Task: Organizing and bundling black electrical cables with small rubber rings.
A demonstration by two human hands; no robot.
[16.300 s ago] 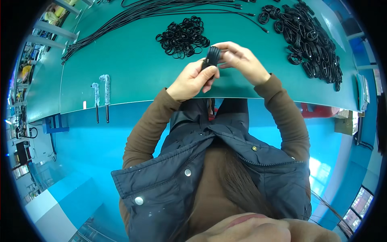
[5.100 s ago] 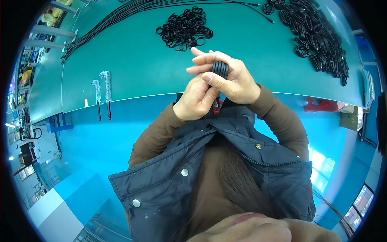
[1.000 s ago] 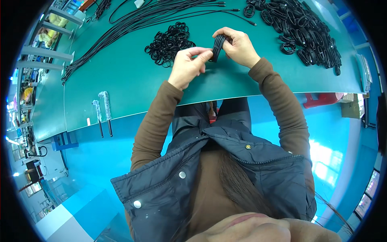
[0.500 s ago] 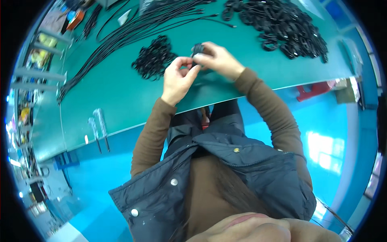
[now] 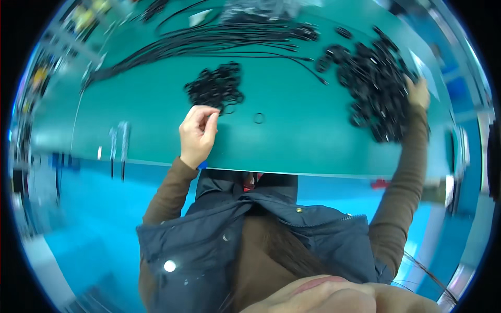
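Blk cables (image 5: 209, 35) btwn plastic (image 5: 259, 9) & rings (image 5: 213, 86)

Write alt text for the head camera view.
A person's right hand is at the right edge of a pile of coiled black cables on a green table; the left hand is by a heap of black rings. Long cables lie beyond.

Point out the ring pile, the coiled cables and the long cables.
Ring pile (image 5: 214, 86): head view, middle of heap.
Coiled cables (image 5: 371, 83): head view, middle of heap.
Long cables (image 5: 195, 40): head view, mid-length of bundle.
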